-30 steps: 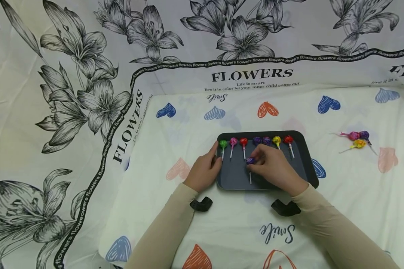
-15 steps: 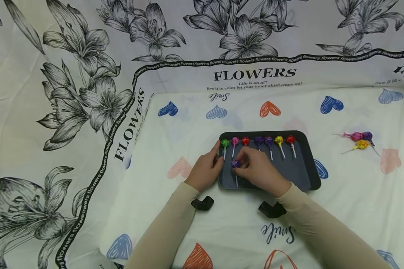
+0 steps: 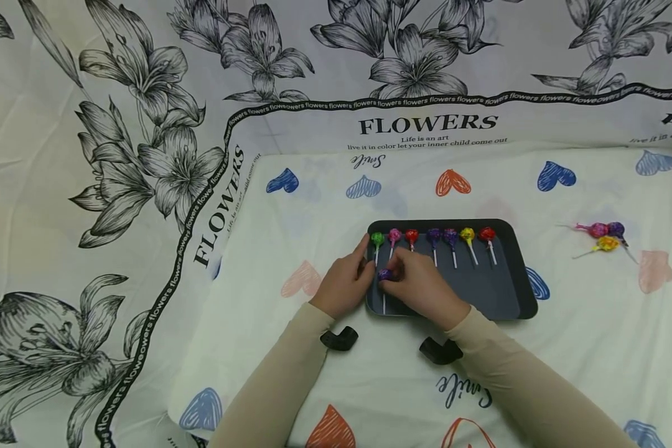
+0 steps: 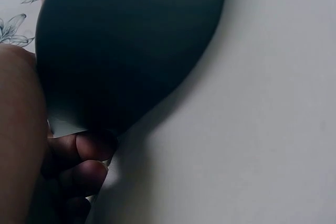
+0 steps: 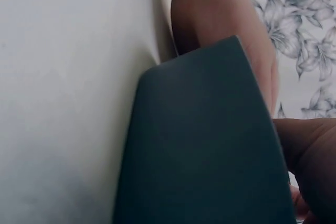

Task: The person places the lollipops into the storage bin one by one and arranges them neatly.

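My left hand [image 3: 341, 283] grips the left edge of a dark grey tray [image 3: 481, 292]; the left wrist view shows its curled fingers [image 4: 86, 177] at the tray's side [image 4: 131, 51]. Between thumb and fingers, my right hand [image 3: 422, 289] pinches a purple-wrapped lollipop [image 3: 384, 274] over the tray's left part, stick toward the near edge. Along the far side lie a green lollipop [image 3: 377, 239], a pink one, a red one [image 3: 411, 236], two purple ones, a yellow one [image 3: 468, 235] and another red one [image 3: 487, 234]. In the right wrist view the tray wall [image 5: 199, 140] hides the held lollipop.
Right of the tray, a small pile holds a pink lollipop [image 3: 597, 230], a purple lollipop [image 3: 616, 231] and a yellow lollipop [image 3: 606, 243]. A white cloth [image 3: 313, 218] printed with hearts lies underneath. Black wrist mounts [image 3: 440, 350] sit below both hands.
My right hand has moved left across the tray with the purple lollipop, from the middle to near the left hand. The left hand keeps its place on the tray.
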### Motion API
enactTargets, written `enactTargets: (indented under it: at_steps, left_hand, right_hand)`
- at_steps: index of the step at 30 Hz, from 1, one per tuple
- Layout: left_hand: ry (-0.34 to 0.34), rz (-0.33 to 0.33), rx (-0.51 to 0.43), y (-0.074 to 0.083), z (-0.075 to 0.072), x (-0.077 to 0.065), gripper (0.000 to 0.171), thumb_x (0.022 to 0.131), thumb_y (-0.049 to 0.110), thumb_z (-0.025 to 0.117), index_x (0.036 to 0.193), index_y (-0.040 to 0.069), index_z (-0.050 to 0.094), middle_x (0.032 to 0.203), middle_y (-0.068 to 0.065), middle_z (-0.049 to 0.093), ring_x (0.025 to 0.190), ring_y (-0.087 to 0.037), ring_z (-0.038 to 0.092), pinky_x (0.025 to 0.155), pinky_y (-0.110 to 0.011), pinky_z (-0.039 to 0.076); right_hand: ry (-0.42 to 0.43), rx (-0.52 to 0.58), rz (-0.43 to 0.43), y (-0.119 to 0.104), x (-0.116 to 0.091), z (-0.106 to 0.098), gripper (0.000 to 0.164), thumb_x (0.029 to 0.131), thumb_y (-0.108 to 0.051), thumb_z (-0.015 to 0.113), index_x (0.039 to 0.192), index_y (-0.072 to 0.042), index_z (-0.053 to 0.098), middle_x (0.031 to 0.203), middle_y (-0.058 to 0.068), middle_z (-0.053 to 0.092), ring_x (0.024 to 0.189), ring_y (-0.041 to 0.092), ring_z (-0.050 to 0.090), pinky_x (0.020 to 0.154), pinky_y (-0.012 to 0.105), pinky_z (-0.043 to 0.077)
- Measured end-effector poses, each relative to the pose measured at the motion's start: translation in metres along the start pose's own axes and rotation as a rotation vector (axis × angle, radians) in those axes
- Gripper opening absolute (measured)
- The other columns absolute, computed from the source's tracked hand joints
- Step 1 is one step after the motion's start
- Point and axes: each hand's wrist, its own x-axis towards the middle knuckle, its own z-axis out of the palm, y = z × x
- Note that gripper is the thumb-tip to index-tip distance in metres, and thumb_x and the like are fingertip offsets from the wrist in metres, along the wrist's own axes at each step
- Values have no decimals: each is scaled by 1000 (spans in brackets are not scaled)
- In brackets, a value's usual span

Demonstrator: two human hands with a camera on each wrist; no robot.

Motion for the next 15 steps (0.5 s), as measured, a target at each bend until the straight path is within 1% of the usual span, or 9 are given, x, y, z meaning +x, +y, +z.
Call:
enactTargets:
  at_steps: [3, 9, 15]
  left_hand:
    - [-3, -10, 1, 0, 0, 0, 64, 109, 27, 49, 167, 8, 29, 77, 2, 58, 62, -11, 48, 60, -30, 40]
    - [-9, -14, -8, 2, 0, 0, 64, 109, 28, 49, 167, 9, 28, 76, 2, 58, 62, -11, 48, 59, -29, 40]
    - [-5, -13, -5, 2, -1, 0, 64, 109, 27, 49, 167, 8, 29, 77, 3, 59, 63, -11, 49, 60, -29, 41]
  right_hand:
    - [-10, -28, 7, 0, 0, 1, 22, 87, -10, 83, 93, -6, 63, 79, 5, 63, 71, 18, 56, 63, 33, 44]
    - [-31, -93, -2, 2, 1, 2, 22, 88, -10, 83, 93, -5, 63, 75, 4, 61, 67, 17, 56, 61, 33, 45]
    - [-38, -105, -21, 3, 2, 4, 21, 88, -9, 83, 97, -4, 65, 77, 3, 62, 68, 16, 57, 62, 34, 47]
